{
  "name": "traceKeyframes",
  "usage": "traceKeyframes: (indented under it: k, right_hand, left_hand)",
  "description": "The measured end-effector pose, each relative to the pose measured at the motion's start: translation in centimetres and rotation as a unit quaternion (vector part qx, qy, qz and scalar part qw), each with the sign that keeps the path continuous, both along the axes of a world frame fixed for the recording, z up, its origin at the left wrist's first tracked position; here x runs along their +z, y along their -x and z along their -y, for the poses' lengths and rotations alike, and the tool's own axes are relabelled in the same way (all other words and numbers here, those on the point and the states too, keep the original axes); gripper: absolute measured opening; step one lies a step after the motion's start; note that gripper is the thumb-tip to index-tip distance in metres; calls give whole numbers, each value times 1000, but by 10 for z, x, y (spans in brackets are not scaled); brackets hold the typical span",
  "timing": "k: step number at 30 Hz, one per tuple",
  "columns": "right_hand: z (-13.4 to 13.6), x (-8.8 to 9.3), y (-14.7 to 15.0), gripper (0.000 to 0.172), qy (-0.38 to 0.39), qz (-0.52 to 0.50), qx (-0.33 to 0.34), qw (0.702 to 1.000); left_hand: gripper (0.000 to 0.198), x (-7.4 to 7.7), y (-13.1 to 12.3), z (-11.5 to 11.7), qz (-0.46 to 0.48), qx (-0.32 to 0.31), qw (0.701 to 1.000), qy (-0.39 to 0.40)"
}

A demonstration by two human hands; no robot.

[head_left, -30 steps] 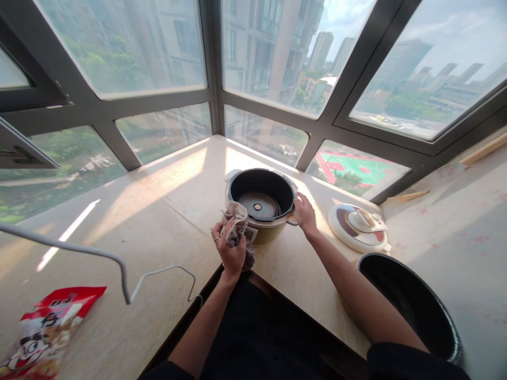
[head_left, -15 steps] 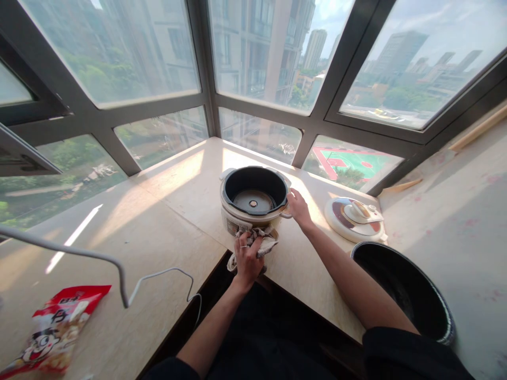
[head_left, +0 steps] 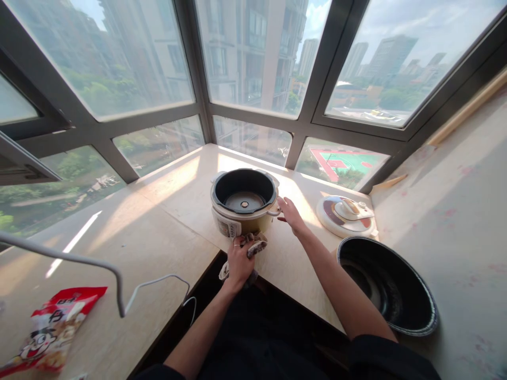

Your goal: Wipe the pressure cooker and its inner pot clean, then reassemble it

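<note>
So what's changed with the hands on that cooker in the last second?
The left hand dropped from beside the rim and now presses its cloth low on the cooker front. The right hand seems to have loosened from the side handle, fingers extended. The lid, black pot and snack bag stayed put.

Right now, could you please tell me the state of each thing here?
Cooker: upright, lid off, pot out.
Lid: off, lying on counter.
Inner pot: out, upright, looks empty.
Cloth: bunched against cooker front.
Left hand: closed on cloth.
Right hand: open, at cooker's side.
Snack bag: lying flat.
</note>
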State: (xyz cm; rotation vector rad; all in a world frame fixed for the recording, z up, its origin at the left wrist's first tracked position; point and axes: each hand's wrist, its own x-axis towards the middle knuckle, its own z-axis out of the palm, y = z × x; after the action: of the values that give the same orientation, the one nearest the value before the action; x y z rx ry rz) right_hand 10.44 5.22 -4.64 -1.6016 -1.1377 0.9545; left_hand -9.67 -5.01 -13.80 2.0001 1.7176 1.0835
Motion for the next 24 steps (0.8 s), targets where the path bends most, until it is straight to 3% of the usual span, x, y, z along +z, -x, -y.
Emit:
traceKeyframes:
  k: [3,6,9,12,16,19,24]
  right_hand:
    - [42,-14,-1,63,26,-108,-21,994]
    - [100,-33,4,75,24,-195,-11,980]
    - [154,-53,13,82,18,-283,4,959]
    - [187,-70,20,85,-18,-324,28,946]
    - [194,-92,10,92,-64,-306,-6,950]
    - [190,-101,-3,93,-58,-275,-56,958]
    - [177,-89,-6,75,-57,-296,-133,944]
  left_hand:
    - [36,18,-3,1,97,-53,993,40]
    - [25,35,-14,5,204,-80,972,80]
    - [37,44,-36,14,291,-83,946,119]
    - [42,44,-63,26,326,-105,916,208]
    - [54,42,-94,42,331,-128,879,320]
    - [63,45,-108,48,374,-178,845,339]
    - [80,53,-115,44,414,-228,812,342]
